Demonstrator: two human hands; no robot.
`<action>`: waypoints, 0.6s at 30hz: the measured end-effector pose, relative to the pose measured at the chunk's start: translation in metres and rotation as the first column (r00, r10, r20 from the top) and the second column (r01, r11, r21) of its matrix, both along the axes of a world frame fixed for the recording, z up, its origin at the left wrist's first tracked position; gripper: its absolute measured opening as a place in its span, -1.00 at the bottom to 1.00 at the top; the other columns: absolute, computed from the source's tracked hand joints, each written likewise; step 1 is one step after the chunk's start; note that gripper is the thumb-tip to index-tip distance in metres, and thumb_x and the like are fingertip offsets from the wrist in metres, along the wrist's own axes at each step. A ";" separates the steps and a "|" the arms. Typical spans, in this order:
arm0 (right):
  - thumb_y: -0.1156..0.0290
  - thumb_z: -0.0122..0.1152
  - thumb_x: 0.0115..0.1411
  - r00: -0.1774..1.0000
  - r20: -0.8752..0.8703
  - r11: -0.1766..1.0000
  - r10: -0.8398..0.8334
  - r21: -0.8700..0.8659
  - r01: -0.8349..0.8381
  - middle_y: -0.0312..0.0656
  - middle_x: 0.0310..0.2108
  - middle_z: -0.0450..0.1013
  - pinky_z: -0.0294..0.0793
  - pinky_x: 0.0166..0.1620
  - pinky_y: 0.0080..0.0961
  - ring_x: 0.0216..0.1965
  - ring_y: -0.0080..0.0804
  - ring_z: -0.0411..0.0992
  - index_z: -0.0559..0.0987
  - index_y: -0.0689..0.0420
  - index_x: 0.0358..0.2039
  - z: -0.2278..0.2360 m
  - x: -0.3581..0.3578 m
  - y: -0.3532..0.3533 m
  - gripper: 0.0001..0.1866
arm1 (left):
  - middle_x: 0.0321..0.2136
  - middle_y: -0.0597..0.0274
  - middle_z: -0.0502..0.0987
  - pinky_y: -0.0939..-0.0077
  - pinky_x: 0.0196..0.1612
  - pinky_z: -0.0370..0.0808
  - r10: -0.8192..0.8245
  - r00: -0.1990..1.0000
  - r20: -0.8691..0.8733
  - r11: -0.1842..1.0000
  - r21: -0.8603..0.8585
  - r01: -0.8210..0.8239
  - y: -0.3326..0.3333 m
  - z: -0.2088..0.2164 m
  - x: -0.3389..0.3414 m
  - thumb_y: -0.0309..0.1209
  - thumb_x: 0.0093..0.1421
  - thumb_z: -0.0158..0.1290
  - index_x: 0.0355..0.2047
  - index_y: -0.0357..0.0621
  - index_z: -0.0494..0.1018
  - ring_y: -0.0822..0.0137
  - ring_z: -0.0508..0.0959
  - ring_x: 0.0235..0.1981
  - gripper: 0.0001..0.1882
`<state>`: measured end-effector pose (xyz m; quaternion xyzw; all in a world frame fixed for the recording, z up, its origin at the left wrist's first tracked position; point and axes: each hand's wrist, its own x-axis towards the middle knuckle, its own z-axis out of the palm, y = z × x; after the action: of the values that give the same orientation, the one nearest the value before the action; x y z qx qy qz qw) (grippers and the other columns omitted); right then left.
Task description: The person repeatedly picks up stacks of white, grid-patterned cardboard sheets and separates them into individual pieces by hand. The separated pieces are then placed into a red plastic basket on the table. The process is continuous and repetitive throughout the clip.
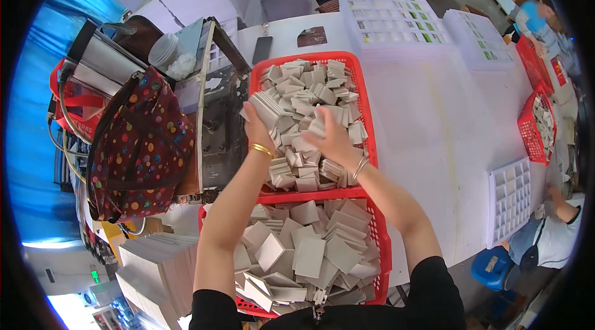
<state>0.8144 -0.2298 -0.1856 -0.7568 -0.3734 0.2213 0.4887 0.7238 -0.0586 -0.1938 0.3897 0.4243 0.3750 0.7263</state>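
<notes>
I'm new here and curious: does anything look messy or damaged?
The dark panel left of the farther red basket looks scuffed, with pale specks like chipped paint. The tiles in both baskets lie mostly jumbled, some in rows.

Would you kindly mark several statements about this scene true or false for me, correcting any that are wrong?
1. The left hand holds a stack of pale flat pieces. True.

2. The gold bangle is worn beside the right hand. False: it is at the left hand's wrist.

3. A dark phone lies near the far left corner of the far red basket. True.

4. The near basket is blue. False: it is red.

5. The dotted bag is right of both baskets. False: it is on their left.
</notes>
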 end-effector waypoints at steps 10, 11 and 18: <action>-0.04 0.27 -0.06 0.972 0.195 0.978 -0.131 0.186 0.094 0.02 0.01 0.31 0.23 0.03 -0.24 0.02 -0.13 0.29 0.26 0.29 0.05 -0.006 0.002 0.058 -0.19 | -0.06 0.26 0.44 0.40 0.08 0.29 -0.264 0.950 0.165 0.964 0.036 0.262 -0.012 -0.015 0.017 0.19 0.22 -0.30 0.07 -0.08 0.26 0.33 0.42 -0.02 -0.34; 0.00 0.29 -0.06 0.995 -0.012 0.967 -0.097 0.236 0.097 0.03 0.00 0.32 0.26 0.02 -0.26 0.01 -0.14 0.31 0.26 0.30 0.05 -0.013 -0.002 0.065 -0.19 | -0.06 0.26 0.43 0.40 0.07 0.29 -0.296 0.939 0.174 0.954 0.002 0.300 -0.015 -0.012 0.018 0.19 0.23 -0.31 0.07 -0.08 0.26 0.33 0.42 -0.02 -0.34; 0.08 0.33 -0.06 0.978 0.113 0.948 0.176 0.250 -0.199 0.11 -0.14 0.37 0.35 -0.05 -0.35 -0.09 -0.12 0.39 0.26 0.30 0.02 -0.010 0.015 0.056 -0.24 | -0.37 0.33 0.45 0.50 -0.27 0.40 -0.202 0.946 0.255 0.958 -0.149 0.245 0.013 -0.008 0.021 0.22 0.17 -0.21 -0.08 -0.02 0.35 0.42 0.44 -0.38 -0.39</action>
<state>0.8297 -0.1738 -0.1952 -0.6563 -0.4910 0.1819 0.5433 0.7452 -0.0458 -0.2022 0.3209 0.3194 0.2942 0.8417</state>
